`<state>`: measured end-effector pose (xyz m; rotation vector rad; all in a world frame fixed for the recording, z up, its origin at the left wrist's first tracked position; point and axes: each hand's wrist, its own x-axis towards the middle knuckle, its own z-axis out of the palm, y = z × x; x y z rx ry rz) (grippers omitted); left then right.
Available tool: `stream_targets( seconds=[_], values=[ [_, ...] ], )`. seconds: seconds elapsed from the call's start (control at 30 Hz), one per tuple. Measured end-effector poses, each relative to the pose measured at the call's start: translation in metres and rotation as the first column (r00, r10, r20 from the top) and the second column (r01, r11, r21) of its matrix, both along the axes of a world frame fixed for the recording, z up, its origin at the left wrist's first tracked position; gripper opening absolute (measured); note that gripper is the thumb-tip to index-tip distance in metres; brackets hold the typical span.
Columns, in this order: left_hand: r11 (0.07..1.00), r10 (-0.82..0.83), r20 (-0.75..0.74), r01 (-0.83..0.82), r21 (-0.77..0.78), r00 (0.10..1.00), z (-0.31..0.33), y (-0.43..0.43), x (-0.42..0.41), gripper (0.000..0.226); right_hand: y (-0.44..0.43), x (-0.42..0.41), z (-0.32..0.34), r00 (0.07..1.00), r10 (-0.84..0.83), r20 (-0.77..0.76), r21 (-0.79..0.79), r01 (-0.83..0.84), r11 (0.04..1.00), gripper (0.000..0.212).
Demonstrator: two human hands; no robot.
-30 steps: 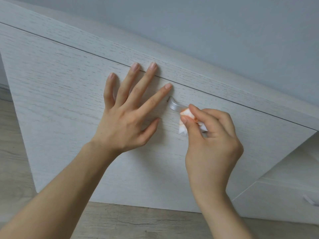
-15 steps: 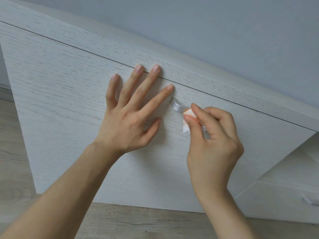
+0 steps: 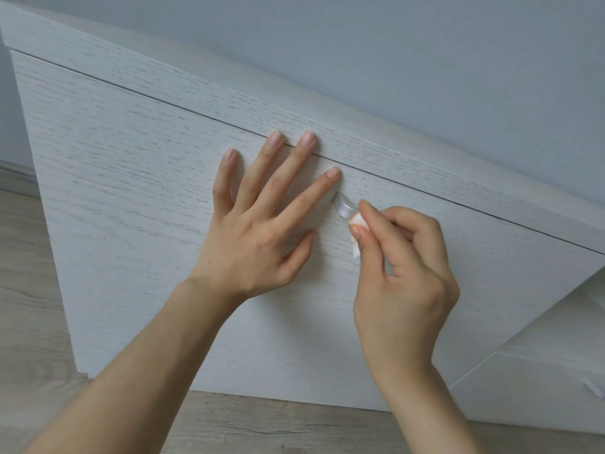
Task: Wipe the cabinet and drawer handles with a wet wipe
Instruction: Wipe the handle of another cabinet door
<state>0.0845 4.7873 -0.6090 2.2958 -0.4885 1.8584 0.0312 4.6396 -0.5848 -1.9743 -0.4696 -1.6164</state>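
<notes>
A white wood-grain cabinet door fills the view. Its silver metal handle sticks out near the door's top edge. My left hand lies flat on the door with fingers spread, its index fingertip just left of the handle. My right hand pinches a small folded wet wipe, white with an orange stain, against the handle's right part. Most of the handle is hidden under the wipe and my fingers.
The cabinet's top panel runs along a grey wall. At the lower right is a lower drawer front with a second small handle at the frame's edge. Wooden floor lies below and to the left.
My right hand has slid the wipe a little to the right along the handle, uncovering more of its left end. My left hand stays flat on the door.
</notes>
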Motion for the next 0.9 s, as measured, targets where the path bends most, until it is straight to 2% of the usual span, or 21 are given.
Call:
stream_targets(
  seconds=[0.2, 0.4, 0.63, 0.77, 0.9],
  values=[
    [1.0, -0.008, 0.012, 0.008, 0.0, 1.0, 0.0, 0.0, 0.001, 0.062, -0.001, 0.0, 0.002, 1.0, 0.015, -0.021, 0.001, -0.015, 1.0, 0.017],
    [1.0, -0.011, 0.013, 0.011, 0.004, 1.0, 0.0, 0.001, 0.001, 0.062, -0.009, -0.003, -0.001, 0.999, 0.011, -0.043, 0.12, -0.006, 0.993, 0.02],
    [1.0, -0.005, 0.015, 0.005, 0.0, 1.0, -0.001, 0.0, 0.002, 0.061, -0.001, 0.0, 0.003, 0.999, 0.041, -0.016, 0.073, -0.04, 0.997, 0.017],
    [1.0, 0.007, 0.027, -0.007, -0.011, 1.0, -0.001, -0.001, 0.002, 0.06, 0.013, 0.002, 0.006, 0.997, 0.07, -0.018, -0.024, -0.071, 0.997, 0.017],
    [1.0, -0.007, 0.011, 0.007, 0.024, 1.0, 0.0, 0.004, 0.001, 0.061, -0.003, 0.0, 0.003, 0.996, 0.077, -0.035, 0.089, -0.074, 0.993, 0.019]
  ],
)
